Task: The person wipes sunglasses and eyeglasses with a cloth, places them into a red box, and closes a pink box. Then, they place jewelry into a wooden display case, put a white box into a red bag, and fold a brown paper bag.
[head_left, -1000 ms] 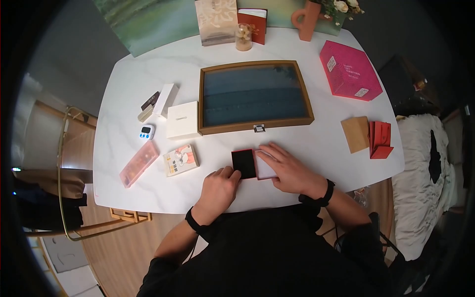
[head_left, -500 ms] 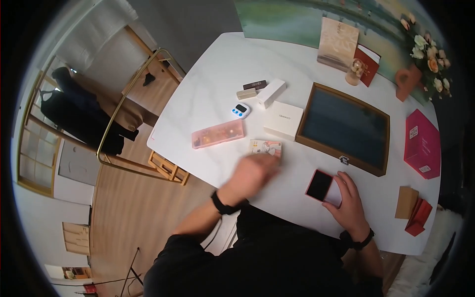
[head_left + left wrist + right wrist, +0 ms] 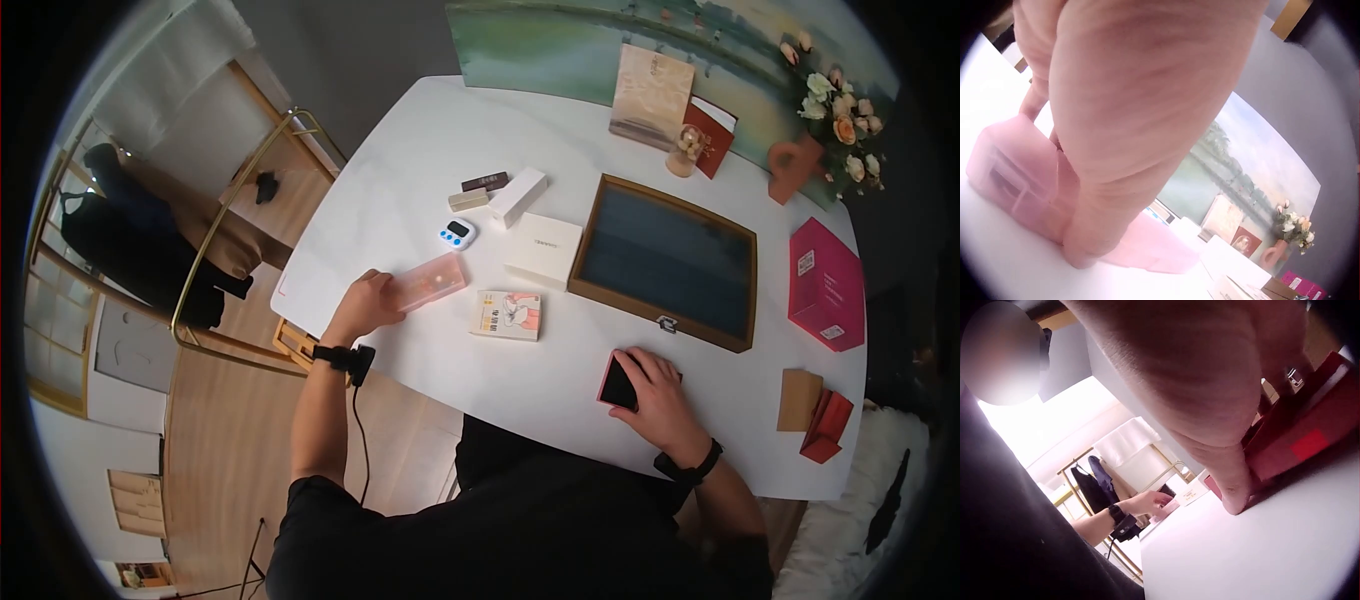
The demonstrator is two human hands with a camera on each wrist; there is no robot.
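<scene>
At the table's left edge my left hand (image 3: 368,305) grips the near end of a translucent pink plastic case (image 3: 433,280) with small gold-coloured things inside. The left wrist view has the thumb against one long side of that case (image 3: 1016,169) and fingers across its other side. My right hand (image 3: 655,400) lies over a small red box (image 3: 606,386) with a black inside, covering much of it. In the right wrist view the thumb presses the wall of the red box (image 3: 1310,440) while fingers reach to its far side.
Between the hands lies a small printed box (image 3: 507,316). Behind it are a white box (image 3: 545,250), a blue-and-white timer (image 3: 457,235) and a wooden glass-topped case (image 3: 665,265). To the right stand a magenta box (image 3: 828,285) and a red pouch (image 3: 827,425).
The view has turned left. My left hand left the red box and went to the pink case, where it now grips. My right hand stayed at the red box, its fingers now covering more of it.
</scene>
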